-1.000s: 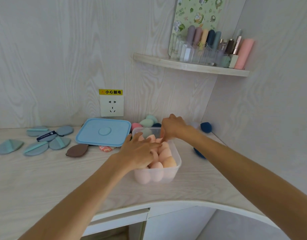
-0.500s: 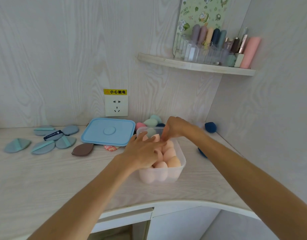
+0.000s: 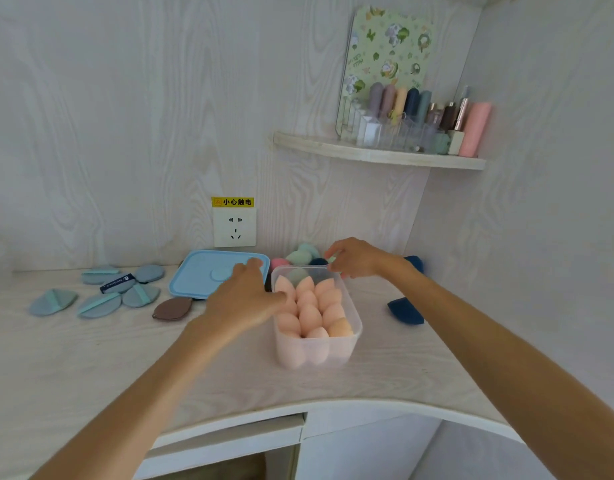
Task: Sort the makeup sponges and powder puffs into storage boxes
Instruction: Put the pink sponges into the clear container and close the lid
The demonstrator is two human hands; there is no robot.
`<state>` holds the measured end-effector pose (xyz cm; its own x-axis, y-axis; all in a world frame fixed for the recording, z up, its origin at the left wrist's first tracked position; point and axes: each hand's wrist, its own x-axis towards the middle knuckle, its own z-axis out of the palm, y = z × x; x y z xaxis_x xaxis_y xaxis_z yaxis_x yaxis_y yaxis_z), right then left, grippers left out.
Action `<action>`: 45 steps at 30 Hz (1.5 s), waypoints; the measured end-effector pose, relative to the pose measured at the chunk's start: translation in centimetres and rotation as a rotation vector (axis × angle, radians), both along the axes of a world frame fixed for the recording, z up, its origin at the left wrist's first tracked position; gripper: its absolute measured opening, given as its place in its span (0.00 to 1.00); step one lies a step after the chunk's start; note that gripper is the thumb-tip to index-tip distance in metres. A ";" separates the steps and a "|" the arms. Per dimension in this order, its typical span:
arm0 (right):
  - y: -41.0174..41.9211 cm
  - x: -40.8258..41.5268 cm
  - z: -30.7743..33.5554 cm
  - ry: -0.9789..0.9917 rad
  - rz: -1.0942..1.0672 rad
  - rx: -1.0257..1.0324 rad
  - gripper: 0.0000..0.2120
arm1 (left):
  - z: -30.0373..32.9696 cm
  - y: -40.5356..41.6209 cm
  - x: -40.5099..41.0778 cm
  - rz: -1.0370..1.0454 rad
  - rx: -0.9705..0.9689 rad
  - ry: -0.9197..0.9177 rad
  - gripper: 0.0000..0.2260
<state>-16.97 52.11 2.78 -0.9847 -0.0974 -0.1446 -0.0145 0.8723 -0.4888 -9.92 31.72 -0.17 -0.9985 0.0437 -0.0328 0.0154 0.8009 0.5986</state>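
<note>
A clear box (image 3: 316, 344) on the table (image 3: 90, 358) brims with peach sponges (image 3: 310, 306); left hand (image 3: 244, 299) spread empty beside it, right hand (image 3: 355, 259) curled at its rim, hold unclear. Next, likely: the blue lid (image 3: 208, 271).

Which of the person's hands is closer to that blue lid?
Left. The left hand hangs at the blue lid's near right edge, overlapping it; the right hand is over the clear box's far rim.

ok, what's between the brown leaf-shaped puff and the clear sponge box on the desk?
In the head view, the left hand fills the stretch between the brown leaf-shaped powder puff and the clear plastic box of peach sponges, with the light blue lid behind it.
</note>
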 end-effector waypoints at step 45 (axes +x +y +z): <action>-10.6 -2.6 -1.7 -0.247 -0.152 -0.537 0.07 | -4.1 -11.8 -6.8 0.261 0.306 0.062 0.20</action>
<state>-19.57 41.53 1.11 -0.9367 -0.0809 -0.3406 0.2613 0.4859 -0.8341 -16.69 19.94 -4.30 -0.9769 -0.2135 0.0034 -0.1212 0.5674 0.8145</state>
